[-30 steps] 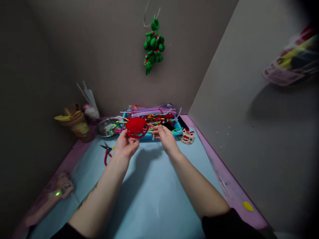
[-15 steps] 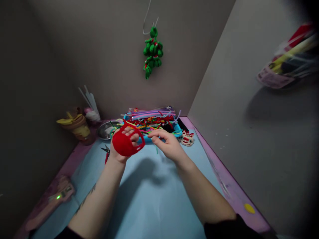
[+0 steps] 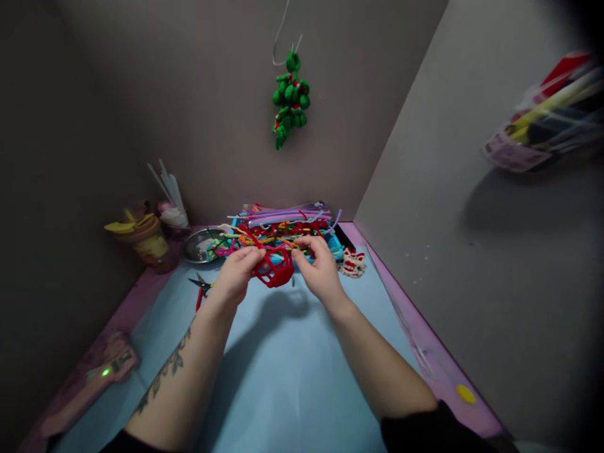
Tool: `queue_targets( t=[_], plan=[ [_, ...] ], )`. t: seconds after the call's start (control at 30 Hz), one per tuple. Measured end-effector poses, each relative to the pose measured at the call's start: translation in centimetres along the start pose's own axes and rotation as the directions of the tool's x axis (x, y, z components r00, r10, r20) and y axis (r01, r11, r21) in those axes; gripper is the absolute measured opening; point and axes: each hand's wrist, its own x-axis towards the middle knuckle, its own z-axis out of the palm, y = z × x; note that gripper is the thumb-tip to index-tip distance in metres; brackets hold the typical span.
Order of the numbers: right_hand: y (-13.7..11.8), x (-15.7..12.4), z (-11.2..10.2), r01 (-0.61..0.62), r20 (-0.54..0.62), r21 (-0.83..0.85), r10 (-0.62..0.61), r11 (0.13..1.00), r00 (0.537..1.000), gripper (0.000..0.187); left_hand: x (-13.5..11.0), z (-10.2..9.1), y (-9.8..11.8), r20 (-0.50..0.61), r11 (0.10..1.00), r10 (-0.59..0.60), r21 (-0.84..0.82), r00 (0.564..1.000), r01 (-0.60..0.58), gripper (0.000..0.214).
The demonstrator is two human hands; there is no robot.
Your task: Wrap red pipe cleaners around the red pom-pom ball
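Note:
Between my two hands hangs a red pipe-cleaner piece (image 3: 275, 269), a small cage-like shape with open loops. My left hand (image 3: 238, 277) pinches its left side with closed fingers. My right hand (image 3: 317, 267) grips its right side, fingers curled round it. Both hands hover just above the light blue mat (image 3: 283, 371), right in front of a blue tray (image 3: 336, 244) heaped with coloured pipe cleaners (image 3: 283, 226).
Red-handled scissors (image 3: 201, 290) lie left of my left hand. A metal dish (image 3: 198, 244), a yellow-brown cup (image 3: 141, 239) and a small red-and-white figure (image 3: 353, 262) flank the tray. A green pipe-cleaner figure (image 3: 290, 97) hangs on the back wall. A pink device (image 3: 89, 380) lies near left.
My left hand turned the red piece over and brought it right to the middle. My right hand closed onto its other side, so both hands now hold it.

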Motion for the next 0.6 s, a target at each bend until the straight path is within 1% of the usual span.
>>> queue_targets(
  t=[0.03,0.07,0.1,0.17,0.23,0.3,0.37,0.47,0.53,0.6],
  plan=[
    [-0.22,-0.07,-0.08,0.065,0.017,-0.03,-0.064,0.997,0.998,0.01,-0.04,0.11,-0.1,0.004,0.998,0.029,0.064,1.0,-0.029,0.022],
    [-0.42,-0.13,-0.16,0.108,0.061,-0.035,-0.106,0.994,0.993,0.007,-0.11,0.19,-0.14,0.023,0.99,0.054,0.13,0.998,-0.056,0.022],
    [-0.59,-0.17,-0.22,0.128,0.105,-0.028,-0.124,0.991,0.987,0.006,-0.21,0.25,-0.13,0.054,0.978,0.071,0.194,0.996,-0.08,0.023],
    [-0.79,-0.18,-0.32,0.113,0.171,-0.001,-0.111,0.994,0.979,0.005,-0.44,0.34,0.01,0.131,0.947,0.078,0.299,0.988,-0.114,0.028],
    [-0.85,-0.11,-0.39,0.052,0.24,0.038,-0.06,0.998,0.969,0.006,-0.65,0.4,0.22,0.188,0.926,0.059,0.356,0.98,-0.124,0.031],
    [-0.84,-0.06,-0.44,-0.028,0.311,0.073,0.004,0.997,0.95,0.006,-0.76,0.46,0.33,0.207,0.92,0.036,0.376,0.978,-0.114,0.031],
    [-0.76,-0.08,-0.43,-0.13,0.364,0.102,0.085,0.986,0.928,0.009,-0.8,0.53,0.3,0.212,0.923,0.016,0.372,0.977,-0.096,0.029],
    [-0.52,-0.22,-0.29,-0.289,0.42,0.169,0.196,0.942,0.886,0.014,-0.77,0.56,0.06,0.227,0.937,-0.003,0.34,0.974,-0.076,0.027],
    [-0.38,-0.28,-0.21,-0.353,0.455,0.211,0.228,0.912,0.861,0.017,-0.74,0.52,-0.12,0.25,0.946,-0.012,0.316,0.968,-0.07,0.027],
    [-0.4,-0.25,-0.25,-0.378,0.47,0.228,0.239,0.897,0.85,0.018,-0.68,0.44,-0.25,0.264,0.951,-0.016,0.302,0.964,-0.067,0.027]
  ],
)
